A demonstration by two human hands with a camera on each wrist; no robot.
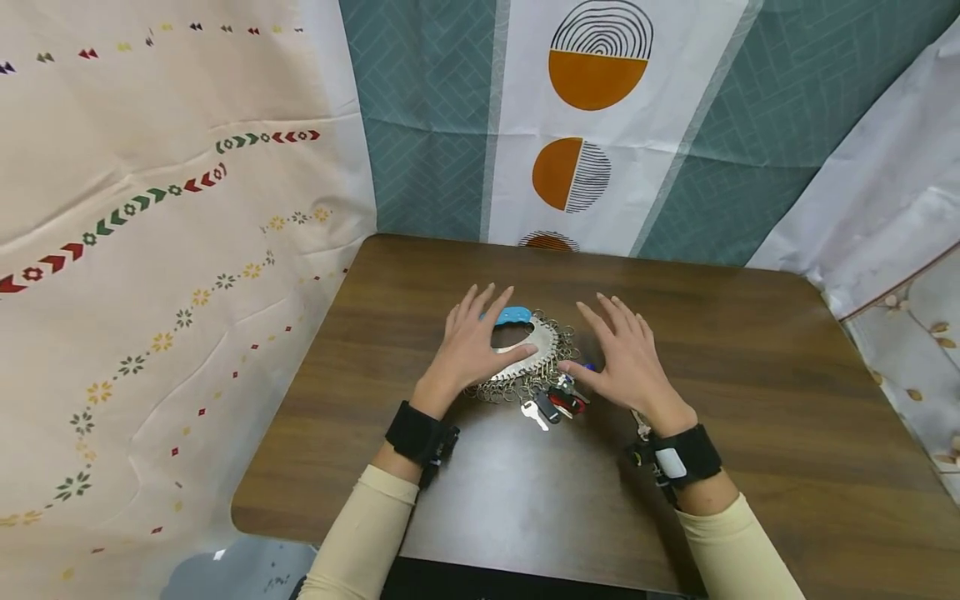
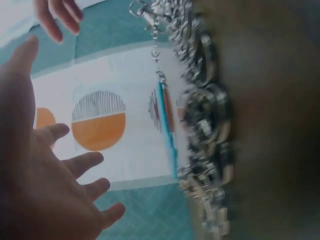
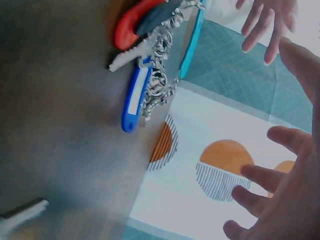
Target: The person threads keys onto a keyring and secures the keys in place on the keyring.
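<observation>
On the table lies a large silver key ring plate (image 1: pixel 547 340) with a blue handle (image 1: pixel 515 315) and many small metal rings (image 2: pixel 202 125) around its edge. My left hand (image 1: pixel 468 350) hovers over its left side, fingers spread and straight, holding nothing. To its right, my right hand (image 1: pixel 628 367) is likewise spread and holds nothing. A silver key (image 1: pixel 536 414), a black fob (image 1: pixel 547 406) and a red-and-black piece (image 3: pixel 131 26) lie at the ring's near right edge. A blue key tag (image 3: pixel 131 107) is beside them, partly hidden by my right thumb in the head view.
Another key (image 1: pixel 642 427) lies on the brown wooden table (image 1: pixel 772 400) by my right wrist, partly covered by the wrist strap (image 1: pixel 686 457). Patterned cloths (image 1: pixel 427 125) hang behind the table and along both sides.
</observation>
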